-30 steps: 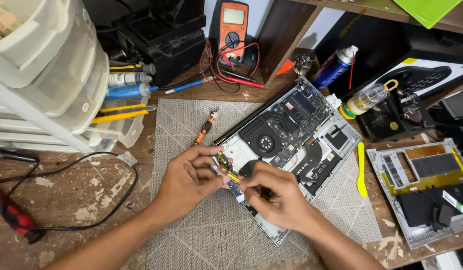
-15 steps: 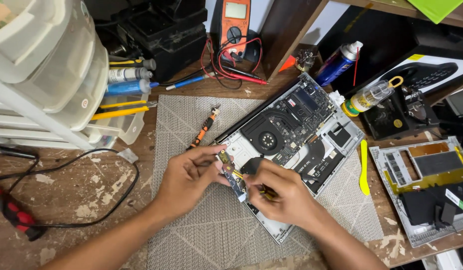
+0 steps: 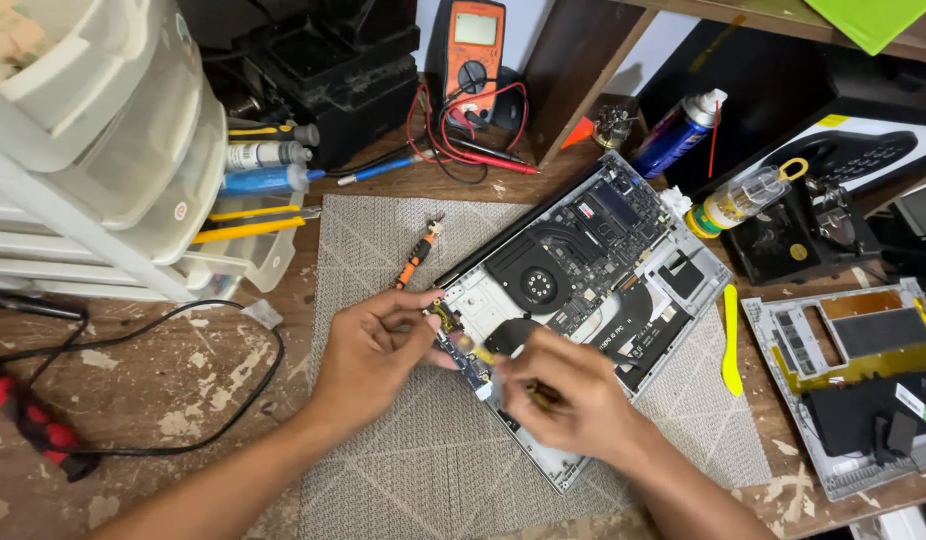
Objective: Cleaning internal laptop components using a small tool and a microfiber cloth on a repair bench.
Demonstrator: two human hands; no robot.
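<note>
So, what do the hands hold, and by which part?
Left hand pinches a small circuit board by its upper end; right hand grips a yellow-tipped tool by its handle.

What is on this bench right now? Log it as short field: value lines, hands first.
left hand: pinches a small circuit board at the edge of the opened laptop
right hand: grips a thin yellow-handled tool, tip against the small circuit board
opened laptop: bottom cover off, fan and boards exposed, lying on a grey mat
orange screwdriver: on the grey mat, above the left hand
yellow pry tool: right of the opened laptop
multimeter: propped at the back, red leads trailing
spray can: behind the laptop
</note>
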